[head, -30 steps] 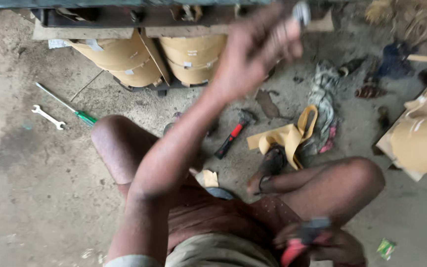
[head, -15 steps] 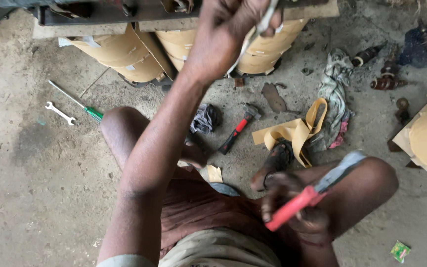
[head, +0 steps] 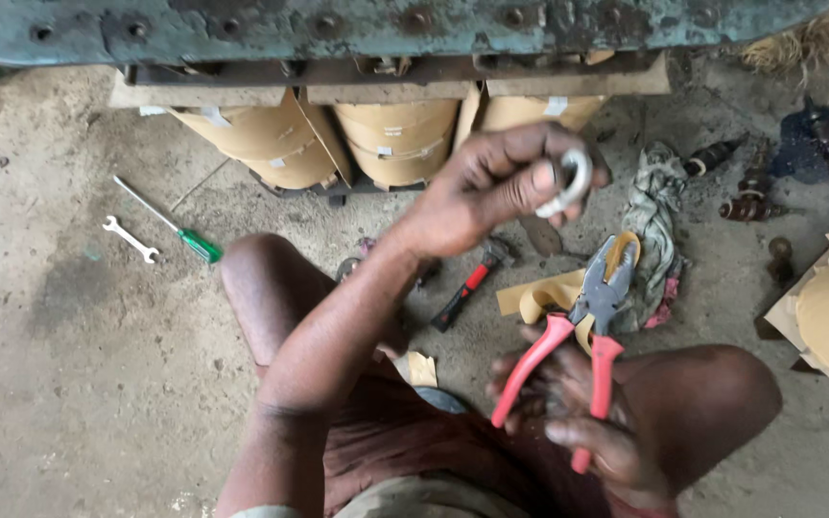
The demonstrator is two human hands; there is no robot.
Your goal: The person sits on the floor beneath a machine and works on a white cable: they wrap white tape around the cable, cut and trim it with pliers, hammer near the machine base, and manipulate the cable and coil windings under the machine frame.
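The left hand [head: 486, 187] pinches what looks like a pale ring [head: 568, 182]; the right hand [head: 578, 422] grips red-handled pliers [head: 582, 326].

Left hand [head: 491, 197]: my arm raised and stretched forward, fingers and thumb curled tight in a pinch. Right hand [head: 582, 422]: low beside my bent knee, palm up, fingers loosely wrapped in a grip.

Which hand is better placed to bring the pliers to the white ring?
Probably the right hand: it already holds the red-handled pliers, jaws open and pointing up toward the white ring. The left hand is occupied pinching that ring.
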